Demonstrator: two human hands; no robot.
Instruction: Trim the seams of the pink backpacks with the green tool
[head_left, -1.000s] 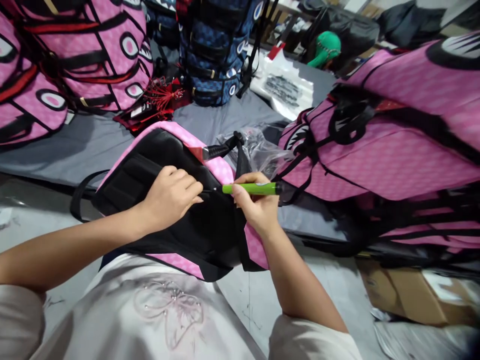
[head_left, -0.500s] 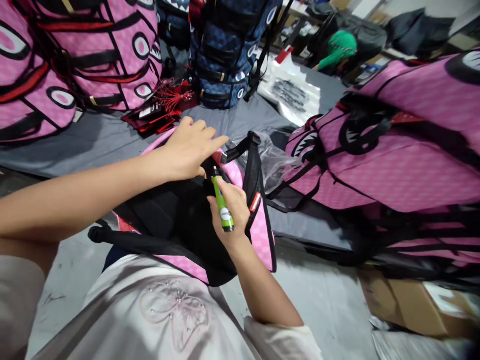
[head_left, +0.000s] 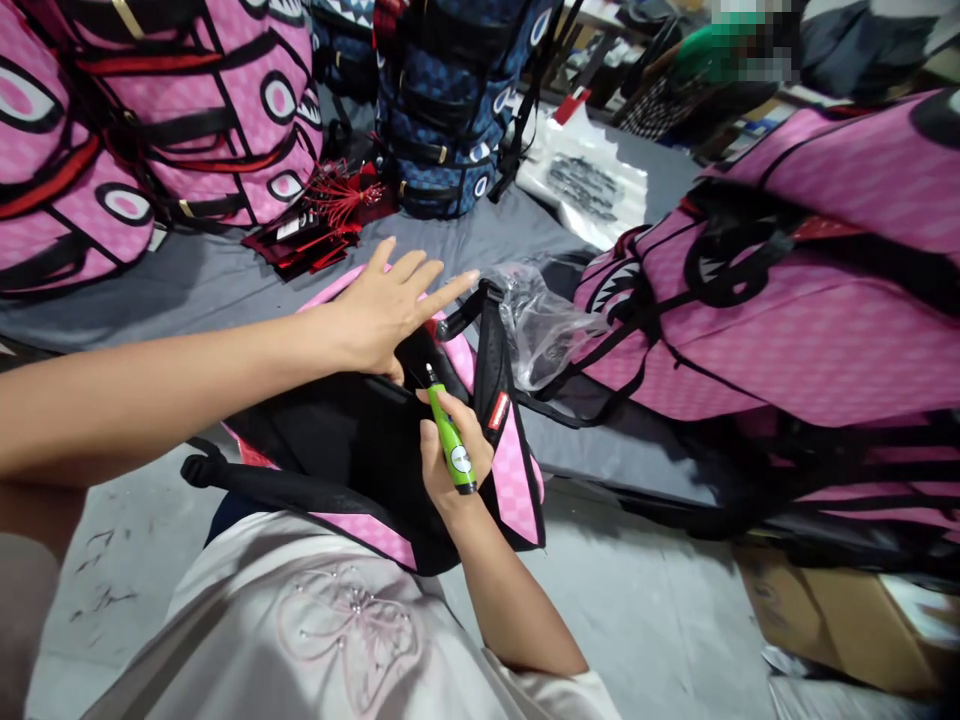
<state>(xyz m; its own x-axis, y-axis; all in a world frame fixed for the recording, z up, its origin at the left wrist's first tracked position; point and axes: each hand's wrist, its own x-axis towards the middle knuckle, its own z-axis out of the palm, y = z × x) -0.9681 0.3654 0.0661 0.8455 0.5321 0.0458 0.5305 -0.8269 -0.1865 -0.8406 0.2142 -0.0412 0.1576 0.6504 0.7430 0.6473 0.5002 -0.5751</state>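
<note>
A pink checkered backpack point(head_left: 341, 440) with a black back panel lies across my lap and the table edge. My left hand point(head_left: 375, 312) rests on its upper part with fingers spread, the thumb pointing down at the black fabric. In my right hand point(head_left: 476, 445) is a green marker pen point(head_left: 450, 435), its cap off and its pale tip pointing up and away from me. The tip is close to my left thumb, over the black fabric. A black shoulder strap point(head_left: 491, 350) with a red label runs along the right side.
Stacked pink backpacks point(head_left: 225, 120) and dark blue backpacks point(head_left: 457, 110) stand behind, with red tags point(head_left: 300, 235) before them. Clear plastic film point(head_left: 536, 330) lies right of my hands, near more pink backpacks point(head_left: 787, 330). Printed plastic bags point(head_left: 585, 180) and a person point(head_left: 682, 90) are farther back.
My right hand and the marker pen have drawn slightly down, toward me. The fingers of my left hand have spread wider. The person at the back has shifted.
</note>
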